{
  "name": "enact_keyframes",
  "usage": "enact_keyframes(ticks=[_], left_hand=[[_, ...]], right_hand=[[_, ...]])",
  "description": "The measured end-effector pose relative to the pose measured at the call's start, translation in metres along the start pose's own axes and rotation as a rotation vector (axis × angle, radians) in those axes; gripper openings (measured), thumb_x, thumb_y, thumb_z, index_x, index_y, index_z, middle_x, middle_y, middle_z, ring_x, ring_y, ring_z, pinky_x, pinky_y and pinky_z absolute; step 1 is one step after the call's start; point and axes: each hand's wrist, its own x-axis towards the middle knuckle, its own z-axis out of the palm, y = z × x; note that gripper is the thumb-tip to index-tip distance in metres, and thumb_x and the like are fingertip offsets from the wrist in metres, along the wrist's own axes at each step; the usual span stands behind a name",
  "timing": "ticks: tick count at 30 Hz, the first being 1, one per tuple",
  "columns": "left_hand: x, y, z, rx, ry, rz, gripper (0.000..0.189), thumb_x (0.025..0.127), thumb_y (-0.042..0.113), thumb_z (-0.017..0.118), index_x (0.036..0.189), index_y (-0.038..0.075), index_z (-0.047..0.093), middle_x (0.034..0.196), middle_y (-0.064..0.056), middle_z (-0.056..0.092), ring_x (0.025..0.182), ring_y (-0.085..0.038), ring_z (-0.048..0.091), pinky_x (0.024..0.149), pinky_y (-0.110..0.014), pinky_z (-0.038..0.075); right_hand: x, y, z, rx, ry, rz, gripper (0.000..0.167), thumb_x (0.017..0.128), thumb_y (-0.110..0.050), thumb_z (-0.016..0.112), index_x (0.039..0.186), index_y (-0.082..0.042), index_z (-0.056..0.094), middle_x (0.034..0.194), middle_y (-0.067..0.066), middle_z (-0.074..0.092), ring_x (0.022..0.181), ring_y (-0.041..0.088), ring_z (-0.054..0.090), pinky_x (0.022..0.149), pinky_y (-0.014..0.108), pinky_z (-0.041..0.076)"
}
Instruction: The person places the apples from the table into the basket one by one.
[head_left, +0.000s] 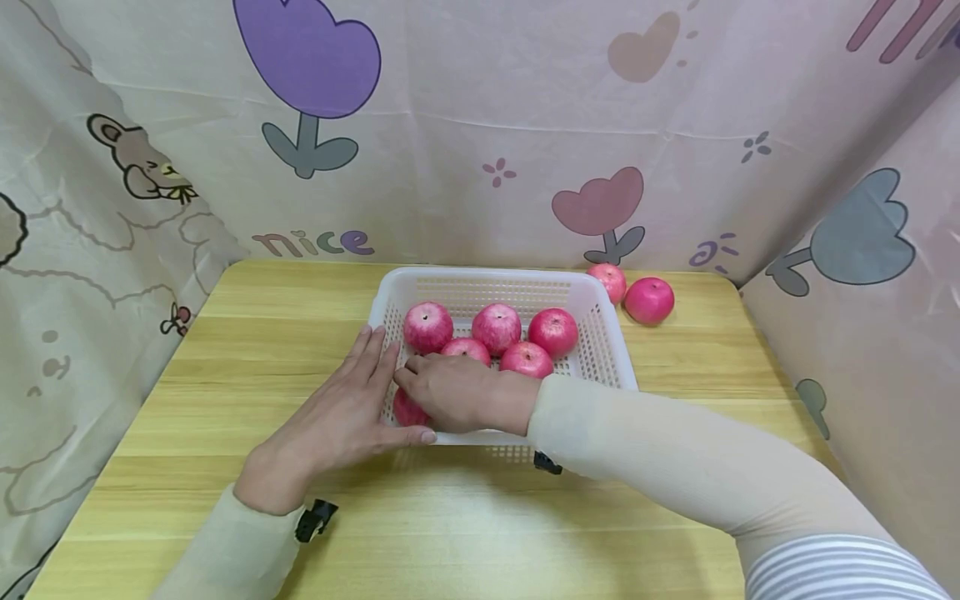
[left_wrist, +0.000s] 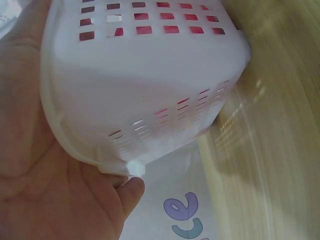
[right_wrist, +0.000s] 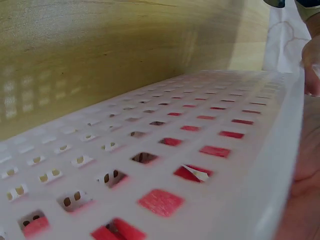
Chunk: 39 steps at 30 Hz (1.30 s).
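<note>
A white perforated plastic basket (head_left: pixel 617 350) stands on the table with several red apples (head_left: pixel 497 328) inside. My left hand (head_left: pixel 330 425) rests on the basket's near left corner, fingers straight along the left rim and thumb on the front rim. In the left wrist view, the palm (left_wrist: pixel 65 195) lies against the rim. My right hand (head_left: pixel 457 392) reaches over the front rim into the basket, its fingers bent over an apple (head_left: pixel 408 410) in the near left corner. Its thumb is hidden. The right wrist view shows mostly the basket wall (right_wrist: pixel 240 200), with red behind its holes.
Two more apples, one (head_left: pixel 649 301) in plain view and one (head_left: pixel 609 282) partly behind the rim, sit outside the basket's far right corner. The wooden table (head_left: pixel 300 333) is bordered by printed cloth (head_left: pixel 450 125) at the back and both sides.
</note>
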Motion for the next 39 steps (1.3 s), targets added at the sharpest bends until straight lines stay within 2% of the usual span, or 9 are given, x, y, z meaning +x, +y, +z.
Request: enact_keyframes(ticks=[9, 18, 24, 32, 35, 39], left_hand=[[0.001, 0.001, 0.0, -0.002, 0.005, 0.005, 0.144, 0.073, 0.101, 0.05, 0.167, -0.003, 0.016, 0.176, -0.025, 0.0, 0.164, -0.041, -0.008, 0.128, -0.062, 0.02], [0.002, 0.001, 0.0, 0.0, 0.005, 0.01, 0.143, 0.073, 0.101, 0.05, 0.167, -0.003, 0.016, 0.176, -0.025, 0.0, 0.163, -0.041, -0.008, 0.128, -0.062, 0.019], [0.002, 0.002, 0.0, -0.003, 0.007, 0.011, 0.144, 0.073, 0.101, 0.05, 0.167, -0.003, 0.017, 0.176, -0.026, 0.001, 0.164, -0.042, -0.007, 0.128, -0.062, 0.02], [0.0, 0.001, 0.0, -0.016, 0.012, 0.011, 0.141, 0.074, 0.1, 0.051, 0.167, -0.002, 0.018, 0.176, -0.025, -0.001, 0.164, -0.042, -0.007, 0.127, -0.063, 0.022], [-0.001, 0.0, -0.001, -0.017, 0.011, 0.005, 0.141, 0.075, 0.1, 0.05, 0.167, -0.002, 0.017, 0.176, -0.025, -0.001, 0.164, -0.041, -0.008, 0.126, -0.063, 0.022], [-0.001, 0.0, -0.001, -0.01, 0.01, 0.001, 0.142, 0.075, 0.1, 0.05, 0.167, -0.003, 0.016, 0.176, -0.025, -0.002, 0.163, -0.042, -0.008, 0.126, -0.063, 0.023]], right_hand=[[0.001, 0.001, 0.001, -0.008, -0.007, 0.004, 0.069, 0.099, -0.041, 0.073, 0.154, -0.009, 0.048, 0.144, 0.009, 0.061, 0.132, 0.022, 0.062, 0.103, 0.039, 0.058], [0.0, 0.002, 0.003, 0.0, 0.001, 0.008, 0.067, 0.098, -0.04, 0.074, 0.152, -0.009, 0.05, 0.14, 0.008, 0.063, 0.127, 0.02, 0.064, 0.098, 0.039, 0.061], [-0.001, 0.002, 0.003, 0.003, -0.005, 0.012, 0.07, 0.099, -0.042, 0.074, 0.155, -0.009, 0.049, 0.144, 0.009, 0.061, 0.131, 0.021, 0.062, 0.101, 0.039, 0.06], [-0.003, 0.002, 0.001, 0.044, -0.017, 0.021, 0.078, 0.099, -0.044, 0.073, 0.16, -0.007, 0.041, 0.157, 0.012, 0.053, 0.143, 0.024, 0.054, 0.107, 0.042, 0.056], [-0.006, 0.003, -0.002, 0.047, -0.005, 0.025, 0.079, 0.099, -0.047, 0.072, 0.16, -0.007, 0.042, 0.16, 0.013, 0.051, 0.146, 0.025, 0.052, 0.109, 0.042, 0.055], [-0.015, 0.008, -0.011, 0.047, 0.029, 0.018, 0.074, 0.098, -0.047, 0.073, 0.155, -0.006, 0.049, 0.155, 0.011, 0.055, 0.142, 0.023, 0.056, 0.113, 0.039, 0.052]])
